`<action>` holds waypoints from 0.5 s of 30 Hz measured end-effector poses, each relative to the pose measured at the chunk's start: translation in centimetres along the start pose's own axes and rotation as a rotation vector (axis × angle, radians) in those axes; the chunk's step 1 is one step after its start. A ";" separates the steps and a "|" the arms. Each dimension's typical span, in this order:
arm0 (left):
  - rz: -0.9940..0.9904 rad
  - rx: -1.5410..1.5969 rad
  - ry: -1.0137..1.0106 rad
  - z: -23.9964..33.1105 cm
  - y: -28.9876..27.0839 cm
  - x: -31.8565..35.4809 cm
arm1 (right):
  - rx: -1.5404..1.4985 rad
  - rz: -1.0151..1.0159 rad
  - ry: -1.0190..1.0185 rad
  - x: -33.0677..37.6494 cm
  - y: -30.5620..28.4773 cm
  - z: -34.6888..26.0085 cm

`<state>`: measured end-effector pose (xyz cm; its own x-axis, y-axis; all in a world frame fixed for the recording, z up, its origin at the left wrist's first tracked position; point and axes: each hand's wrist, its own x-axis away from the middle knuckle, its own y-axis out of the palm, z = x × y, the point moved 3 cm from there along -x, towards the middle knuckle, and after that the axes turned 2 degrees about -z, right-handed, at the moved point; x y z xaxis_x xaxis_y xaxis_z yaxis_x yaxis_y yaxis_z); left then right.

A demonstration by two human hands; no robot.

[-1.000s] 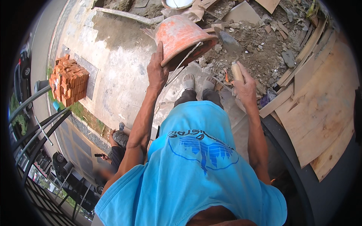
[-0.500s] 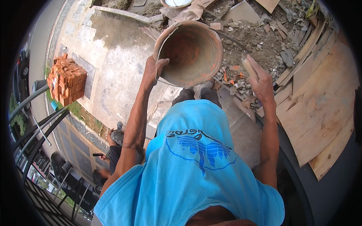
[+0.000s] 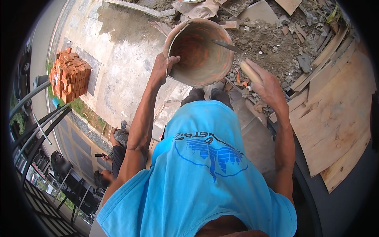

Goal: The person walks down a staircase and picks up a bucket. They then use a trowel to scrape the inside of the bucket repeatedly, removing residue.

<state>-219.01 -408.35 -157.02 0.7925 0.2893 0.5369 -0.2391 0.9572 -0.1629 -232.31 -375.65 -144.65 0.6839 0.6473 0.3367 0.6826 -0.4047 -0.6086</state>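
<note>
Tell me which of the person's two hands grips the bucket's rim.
The left hand: its fingers hook over the near rim of the orange-stained bucket. The right hand is off the bucket and holds a trowel's wooden handle.

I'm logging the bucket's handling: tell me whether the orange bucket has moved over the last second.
Yes. The orange bucket, gripped at its rim by the left hand, has tipped from mouth-down to mouth-up and sits nearer the person's shoes.

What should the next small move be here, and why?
Probably scrape the trowel along the inside wall: the left hand grips the rim of the tilted orange bucket, and the right hand holds the trowel with its blade already inside.
</note>
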 end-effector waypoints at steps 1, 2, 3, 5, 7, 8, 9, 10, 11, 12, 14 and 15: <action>-0.015 0.029 -0.010 0.2 0.2 0.0 | -0.010 0.020 -0.042 -0.3 0.3 0.0; -0.030 0.058 -0.020 0.5 0.3 0.2 | 0.036 0.013 -0.025 -0.6 0.9 0.3; -0.044 0.087 -0.031 0.7 0.6 0.3 | 0.082 0.006 -0.008 -0.9 1.6 0.7; -0.008 0.217 -0.046 0.5 1.4 0.6 | 0.066 0.018 0.047 -1.3 3.0 0.4; 0.003 0.300 -0.080 0.0 2.2 0.5 | -0.058 0.060 0.130 -1.6 4.4 -0.6; -0.004 0.319 -0.106 -0.4 2.6 0.3 | -0.033 0.070 0.123 -1.7 4.8 -0.5; -0.011 0.338 -0.132 -0.7 3.0 0.2 | -0.009 0.080 0.116 -1.9 5.3 -0.2; -0.012 0.334 -0.128 -0.9 3.4 0.1 | 0.015 0.089 0.108 -2.1 5.6 -0.1; -0.013 0.330 -0.124 -1.1 3.8 0.1 | 0.091 0.073 0.121 -2.5 5.8 -0.1; -0.013 0.326 -0.120 -1.3 4.2 0.0 | 0.166 0.056 0.134 -3.1 6.1 -0.2; -0.002 0.330 -0.133 -2.1 5.3 -0.1 | 0.291 0.047 0.150 -4.0 6.3 -0.8; 0.006 0.355 -0.143 -2.5 5.9 -0.1 | 0.340 0.052 0.151 -4.6 6.1 -1.5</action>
<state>-219.09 -402.76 -160.13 0.7102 0.2679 0.6510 -0.4428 0.8889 0.1172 -230.92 -382.03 -148.82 0.7633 0.5183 0.3857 0.5386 -0.1809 -0.8229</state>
